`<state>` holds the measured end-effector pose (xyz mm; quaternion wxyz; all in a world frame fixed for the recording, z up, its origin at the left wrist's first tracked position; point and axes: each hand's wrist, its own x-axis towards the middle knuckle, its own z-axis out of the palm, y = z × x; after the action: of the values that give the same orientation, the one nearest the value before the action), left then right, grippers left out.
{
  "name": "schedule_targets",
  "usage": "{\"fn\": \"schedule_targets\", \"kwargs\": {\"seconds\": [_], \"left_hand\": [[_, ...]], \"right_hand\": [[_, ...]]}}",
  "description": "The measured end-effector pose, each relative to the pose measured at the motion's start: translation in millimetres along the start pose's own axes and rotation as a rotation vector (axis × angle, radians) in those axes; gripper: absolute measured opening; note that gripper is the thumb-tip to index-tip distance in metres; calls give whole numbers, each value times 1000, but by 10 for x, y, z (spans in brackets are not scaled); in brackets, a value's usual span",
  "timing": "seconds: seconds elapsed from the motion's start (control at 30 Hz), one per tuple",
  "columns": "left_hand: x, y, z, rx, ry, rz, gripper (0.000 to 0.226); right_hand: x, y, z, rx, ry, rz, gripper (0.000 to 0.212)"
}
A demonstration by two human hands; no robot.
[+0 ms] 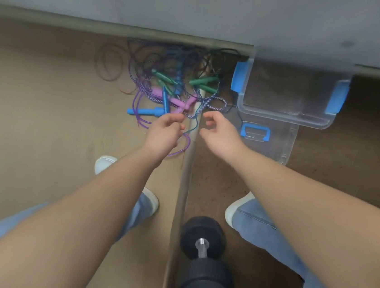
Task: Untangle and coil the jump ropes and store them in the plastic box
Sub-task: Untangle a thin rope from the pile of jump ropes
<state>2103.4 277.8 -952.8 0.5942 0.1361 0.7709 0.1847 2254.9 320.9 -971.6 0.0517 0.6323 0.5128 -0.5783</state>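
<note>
A tangled heap of jump ropes lies on the floor by the wall, with green handles, pink handles and blue handles. My left hand hovers over the near edge of the heap, fingers loosely curled, above a purple cord; I cannot see it gripping anything. My right hand reaches beside it with relaxed, curved fingers and holds nothing. The clear plastic box with blue latches stands open to the right of the heap.
The box's clear lid with a blue handle lies on the floor in front of the box. A black dumbbell lies between my feet. A floor seam strip runs from the ropes toward me. A grey wall stands behind.
</note>
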Motion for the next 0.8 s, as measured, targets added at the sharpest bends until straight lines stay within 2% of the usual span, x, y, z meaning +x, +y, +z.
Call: {"fn": "schedule_targets", "kwargs": {"seconds": [0.1,0.2,0.37,0.43,0.5,0.57,0.67,0.73,0.8], "left_hand": [[625,-219,84,60,80,19,27],[1144,-443,144,106,114,35,50],[1621,-734,213,551,224,337,45],[1697,-801,208,568,278,373,47],[1758,-810,165,541,386,380,47],[1775,-775,105,648,467,358,56],[1846,-778,-9,791,365,304,65],[1881,-768,-69,777,302,289,55],[1852,-747,-103,770,298,313,42]], "right_hand": [[558,148,184,-32,5,-55,40],[1001,223,344,-63,-8,-163,35],[1529,370,627,-332,-56,-376,55],[1659,438,678,-490,-93,-406,68],[1737,463,676,-610,-80,-403,71],[1793,455,664,-658,-32,-408,60],[1834,441,623,-680,-36,-373,32],[1815,455,597,-714,-77,-308,19],[1771,472,594,-696,-75,-287,17]]}}
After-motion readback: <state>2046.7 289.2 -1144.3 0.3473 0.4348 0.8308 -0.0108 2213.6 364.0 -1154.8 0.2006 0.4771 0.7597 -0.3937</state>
